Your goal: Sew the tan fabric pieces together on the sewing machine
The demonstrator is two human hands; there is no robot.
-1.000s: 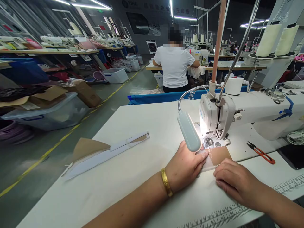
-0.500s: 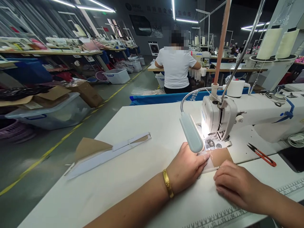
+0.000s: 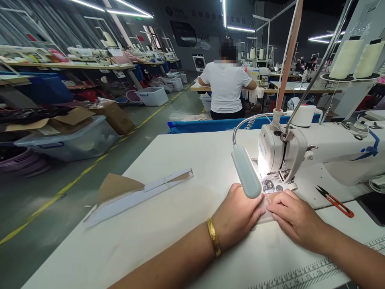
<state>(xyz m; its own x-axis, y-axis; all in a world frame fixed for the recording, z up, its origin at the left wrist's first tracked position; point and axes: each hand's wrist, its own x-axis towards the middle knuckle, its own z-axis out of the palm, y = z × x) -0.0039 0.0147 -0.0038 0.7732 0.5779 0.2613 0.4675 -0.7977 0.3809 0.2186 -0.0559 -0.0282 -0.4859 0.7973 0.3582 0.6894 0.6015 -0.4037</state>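
Left hand (image 3: 240, 216): laid on pale cloth (image 3: 267, 217). Right hand (image 3: 296, 218): fingers bent over tan piece (image 3: 272, 197), between both hands. Grasp: cannot tell from here. Sewing machine (image 3: 272, 149): just beyond. Red snips (image 3: 338, 204): rightward.

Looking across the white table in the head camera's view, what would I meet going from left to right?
Folded white-and-brown piece, gold bracelet, left hand, right hand, red-handled scissors, flat black object.

A white table (image 3: 168, 208) (ruler-marked) carries snips (image 3: 330, 197) and sewing machine (image 3: 333, 140).
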